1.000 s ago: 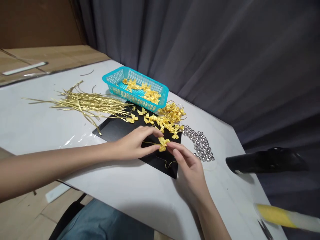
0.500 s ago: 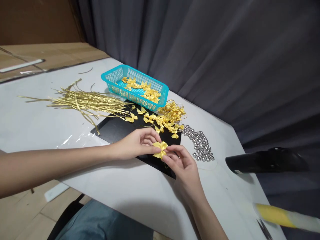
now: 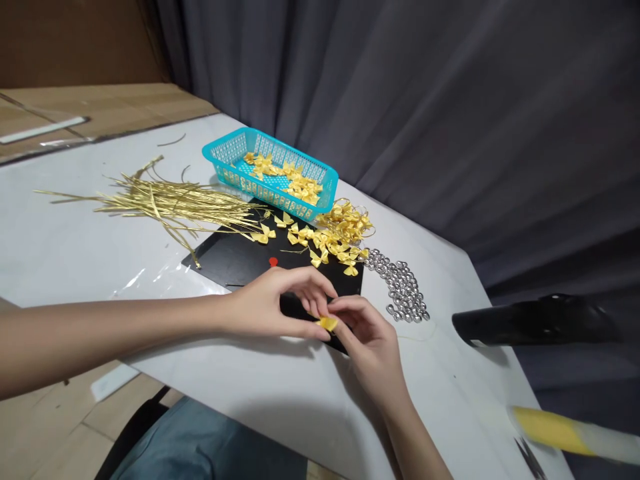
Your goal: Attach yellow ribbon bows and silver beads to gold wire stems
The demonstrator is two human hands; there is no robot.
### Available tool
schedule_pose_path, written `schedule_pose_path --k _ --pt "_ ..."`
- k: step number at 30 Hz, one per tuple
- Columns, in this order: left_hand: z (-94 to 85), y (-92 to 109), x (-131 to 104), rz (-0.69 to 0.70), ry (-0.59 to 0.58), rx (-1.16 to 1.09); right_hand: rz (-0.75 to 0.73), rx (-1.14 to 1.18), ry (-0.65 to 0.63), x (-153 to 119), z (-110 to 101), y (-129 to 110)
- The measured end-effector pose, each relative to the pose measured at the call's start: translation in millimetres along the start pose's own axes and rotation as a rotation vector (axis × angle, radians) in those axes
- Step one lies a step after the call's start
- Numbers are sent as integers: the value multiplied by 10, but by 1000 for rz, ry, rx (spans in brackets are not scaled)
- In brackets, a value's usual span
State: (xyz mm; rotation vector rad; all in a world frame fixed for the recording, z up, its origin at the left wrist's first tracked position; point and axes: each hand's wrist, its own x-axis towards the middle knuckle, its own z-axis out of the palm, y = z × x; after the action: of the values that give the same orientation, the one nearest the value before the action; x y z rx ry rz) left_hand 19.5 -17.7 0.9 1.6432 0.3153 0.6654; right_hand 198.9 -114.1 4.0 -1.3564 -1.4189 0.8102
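A yellow ribbon bow [image 3: 327, 323] is pinched between the thumb and fingers of my right hand [image 3: 373, 340], over the near edge of a black mat [image 3: 225, 257]. My left hand [image 3: 285, 300] curves around the bow's left side, its thumb below and its fingers above, thumb and fingertips apart. Its fingertips are close to the bow; whether they touch it is hard to tell. Several loose yellow bows [image 3: 320, 240] lie on the mat beyond my hands. A bunch of gold twisted strips [image 3: 175, 203] rests to the left.
Behind the mat stands a turquoise basket [image 3: 273, 193] with yellow bows inside. Silver beads [image 3: 403, 290] are piled at the right, near a black cylindrical object [image 3: 530, 323]. Scissors [image 3: 530, 459] and a yellow-and-clear roll [image 3: 555, 430] are at the lower right of the white table [image 3: 445, 400].
My left thumb and fingers have parted from the bow and spread. The bow has tilted and dropped slightly in my right hand's pinch. A red spot on the mat now shows.
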Motion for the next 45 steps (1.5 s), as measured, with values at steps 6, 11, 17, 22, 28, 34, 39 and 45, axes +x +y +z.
schedule_pose_path --k 6,11,17,22,28,34,39,45 --pt "-6 -27 45 -245 -56 -190 -284 -138 -23 -39 -56 10" --pt "52 -138 37 -334 -80 -393 -390 -255 25 -58 -51 -2" --pt "35 -125 41 -292 56 -375 -150 -162 86 -61 -27 16" --pt "32 -120 27 -275 41 -373 -50 -141 -33 -61 -37 45" --pt "22 -109 36 -265 34 -362 26 -113 -34 -46 -56 25" --pt "35 -82 22 -265 1 -304 37 -169 -108 -36 -66 1" --pt "18 -58 -1 -196 -150 -95 169 -108 -335 -48 -125 -41" --pt "0 -6 -31 -15 -313 52 368 273 -507 -85 -203 -31"
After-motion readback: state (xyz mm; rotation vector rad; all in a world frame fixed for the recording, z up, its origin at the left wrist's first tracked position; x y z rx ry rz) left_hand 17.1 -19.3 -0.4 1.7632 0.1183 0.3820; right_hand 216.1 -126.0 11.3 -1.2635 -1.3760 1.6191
